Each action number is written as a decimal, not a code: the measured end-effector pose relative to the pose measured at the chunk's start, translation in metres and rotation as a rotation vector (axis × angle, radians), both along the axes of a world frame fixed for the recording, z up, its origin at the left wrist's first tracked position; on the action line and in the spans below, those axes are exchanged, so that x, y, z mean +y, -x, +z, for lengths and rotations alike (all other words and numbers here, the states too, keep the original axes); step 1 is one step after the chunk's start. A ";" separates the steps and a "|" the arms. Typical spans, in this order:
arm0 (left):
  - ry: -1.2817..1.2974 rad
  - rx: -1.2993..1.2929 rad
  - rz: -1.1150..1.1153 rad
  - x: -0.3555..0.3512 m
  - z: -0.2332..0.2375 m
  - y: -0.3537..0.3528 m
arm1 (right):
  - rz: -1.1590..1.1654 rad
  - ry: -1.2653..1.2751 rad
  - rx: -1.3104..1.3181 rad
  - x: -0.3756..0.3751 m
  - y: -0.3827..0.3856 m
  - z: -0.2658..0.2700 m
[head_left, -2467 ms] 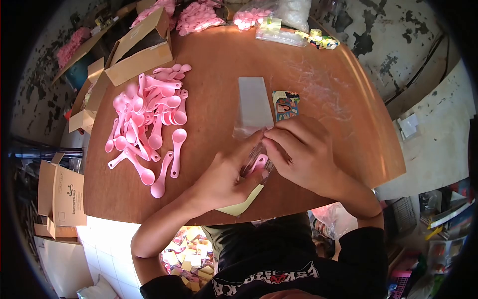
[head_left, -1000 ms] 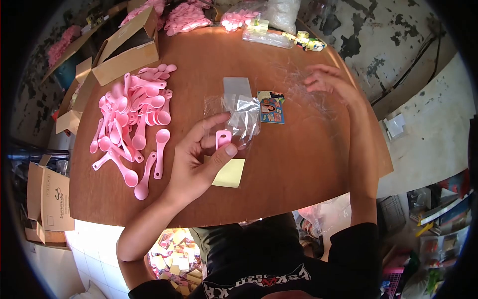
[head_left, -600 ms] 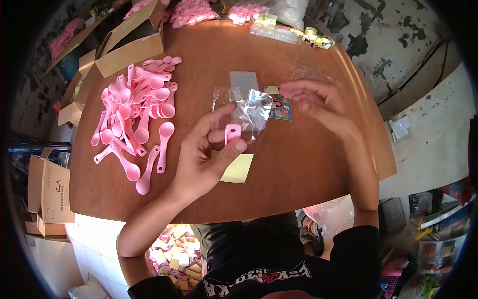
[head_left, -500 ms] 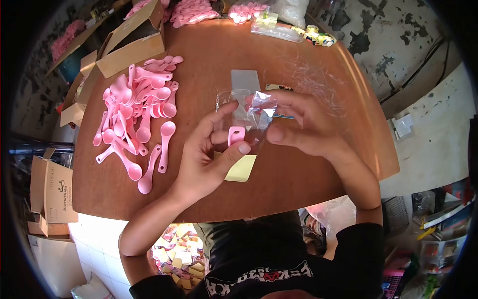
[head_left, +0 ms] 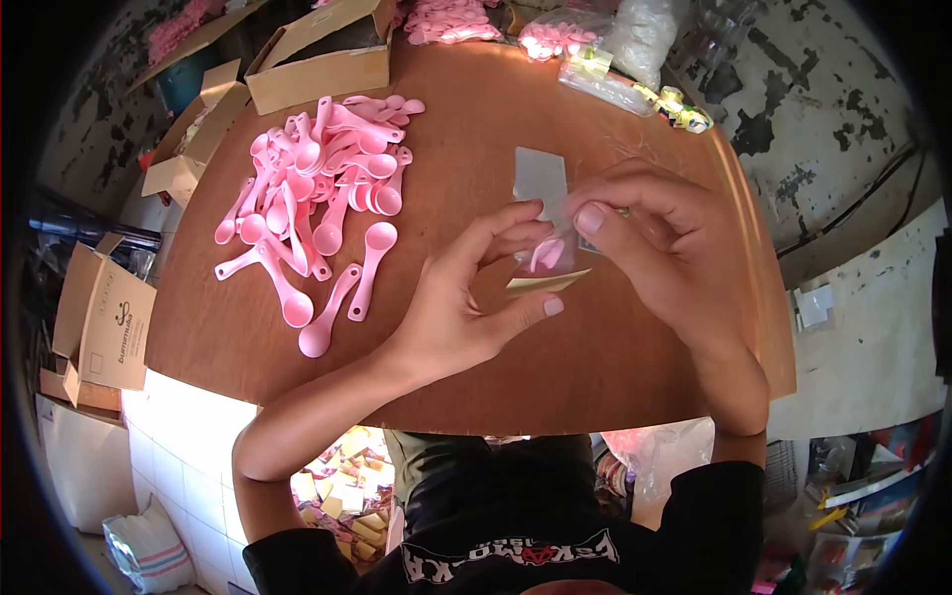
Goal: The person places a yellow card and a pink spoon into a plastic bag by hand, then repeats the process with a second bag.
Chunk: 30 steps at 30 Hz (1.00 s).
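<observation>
My right hand (head_left: 654, 243) pinches the top of a small clear bag with a pink spoon (head_left: 546, 254) inside, over the middle of the table. Just left of the bag, my left hand (head_left: 471, 297) has its thumb apart from its curled fingers, and nothing shows in its grip. A pale yellow card (head_left: 548, 282) shows below the bag. Behind it lie flat clear bags (head_left: 539, 174). A heap of pink spoons (head_left: 307, 169) spreads over the left part of the brown table (head_left: 436, 397).
Cardboard boxes stand at the back left (head_left: 322, 74) and at the left (head_left: 119, 317). Along the back edge are bags of pink pieces (head_left: 451, 20), a clear plastic bag (head_left: 640, 40) and a yellow patterned roll (head_left: 684, 111). Packets (head_left: 347, 486) fill a container below the table.
The spoon is now inside the bag, which hangs from my right hand. My left hand has opened away from the spoon. The view has shifted, and the table's contents appear further right.
</observation>
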State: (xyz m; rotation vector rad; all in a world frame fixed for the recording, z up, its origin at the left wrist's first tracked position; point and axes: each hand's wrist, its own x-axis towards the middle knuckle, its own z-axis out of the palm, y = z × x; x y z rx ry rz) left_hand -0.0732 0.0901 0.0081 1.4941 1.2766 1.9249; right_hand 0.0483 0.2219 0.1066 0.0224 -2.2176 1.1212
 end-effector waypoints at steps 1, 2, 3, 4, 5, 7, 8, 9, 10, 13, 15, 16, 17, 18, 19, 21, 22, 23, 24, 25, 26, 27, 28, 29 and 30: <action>0.002 0.002 -0.004 -0.001 0.001 -0.001 | -0.004 0.002 0.002 -0.001 -0.001 -0.002; 0.101 -0.105 -0.060 -0.003 0.002 -0.002 | -0.041 0.105 -0.074 -0.002 -0.002 -0.003; 0.200 -0.213 -0.114 -0.004 0.003 -0.002 | -0.075 0.208 -0.151 -0.003 -0.003 -0.005; 0.200 -0.212 -0.113 -0.003 0.003 -0.002 | -0.074 0.208 -0.150 -0.002 -0.004 -0.009; 0.199 -0.242 -0.138 -0.003 0.002 -0.003 | -0.039 0.388 -0.164 0.000 -0.006 -0.015; 0.196 -0.275 -0.160 -0.002 -0.001 -0.003 | 0.000 0.568 -0.181 0.004 -0.012 -0.032; 0.204 -0.289 -0.170 -0.002 -0.002 -0.003 | -0.012 0.578 -0.166 0.006 -0.016 -0.045; 0.212 -0.303 -0.184 0.000 -0.003 -0.003 | -0.028 0.588 -0.150 0.010 -0.020 -0.055; 0.215 -0.304 -0.190 0.002 -0.006 -0.004 | -0.035 0.591 -0.149 0.015 -0.022 -0.061; 0.210 -0.277 -0.189 0.003 -0.010 -0.006 | 0.006 0.621 -0.203 0.021 -0.029 -0.070; 0.232 -0.322 -0.132 0.003 -0.004 -0.006 | 0.006 0.602 -0.232 0.018 -0.028 -0.068; 0.236 -0.317 -0.132 0.003 -0.003 -0.005 | 0.006 0.606 -0.227 0.016 -0.028 -0.068; 0.228 -0.289 -0.127 0.003 -0.002 -0.003 | 0.002 0.610 -0.227 0.014 -0.029 -0.068; 0.218 -0.261 -0.121 0.003 -0.001 -0.002 | -0.003 0.614 -0.228 0.012 -0.029 -0.067; 0.219 -0.256 -0.120 0.004 -0.003 -0.002 | 0.000 0.615 -0.223 0.012 -0.028 -0.068; 0.177 -0.354 -0.085 0.006 -0.010 -0.002 | -0.007 0.551 -0.149 0.013 -0.027 -0.071; 0.180 -0.353 -0.085 0.006 -0.009 -0.001 | -0.007 0.554 -0.149 0.015 -0.027 -0.073; 0.195 -0.338 -0.057 0.006 -0.009 -0.002 | -0.006 0.507 -0.111 0.017 -0.027 -0.076; 0.212 -0.322 -0.030 0.006 -0.009 -0.002 | -0.006 0.462 -0.074 0.018 -0.028 -0.079; 0.218 -0.325 -0.033 0.006 -0.009 -0.001 | -0.010 0.468 -0.076 0.018 -0.028 -0.081; 0.210 -0.314 -0.019 0.007 -0.010 0.000 | -0.014 0.481 -0.057 0.018 -0.027 -0.082; 0.201 -0.303 -0.004 0.007 -0.010 0.000 | -0.017 0.494 -0.039 0.018 -0.026 -0.083; 0.205 -0.306 -0.005 0.007 -0.012 0.001 | -0.018 0.498 -0.041 0.018 -0.027 -0.084; 0.193 -0.259 0.013 0.008 -0.013 0.003 | -0.015 0.502 -0.057 0.018 -0.027 -0.083; 0.179 -0.211 0.031 0.009 -0.014 0.005 | -0.011 0.506 -0.071 0.019 -0.027 -0.082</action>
